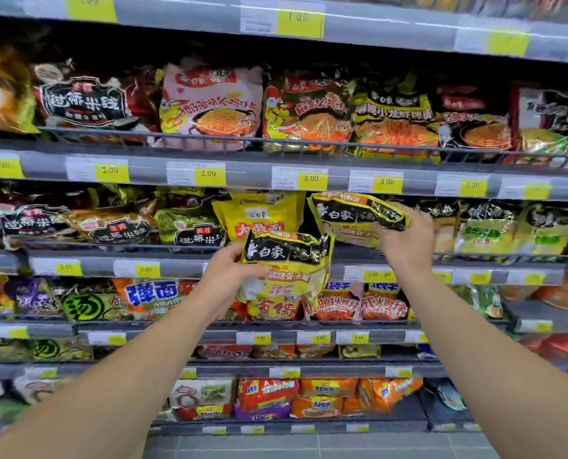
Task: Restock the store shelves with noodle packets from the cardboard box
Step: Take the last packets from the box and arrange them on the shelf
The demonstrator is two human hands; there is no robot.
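My left hand (pixel 231 276) grips a yellow and black noodle packet (pixel 287 266) by its left edge, held in the air in front of the shelves. My right hand (pixel 405 238) holds a second, matching noodle packet (pixel 352 215) at its right end, at the front of the second shelf (pixel 474 258), beside a plain yellow packet (pixel 259 217) standing there. The cardboard box is not in view.
Shelves run across the whole view, packed with noodle packets in many colours. Grey shelf rails carry yellow price tags (pixel 310 178). A wire guard runs along the upper shelf front (pixel 209 140). Grey floor tiles show at the bottom (pixel 309 445).
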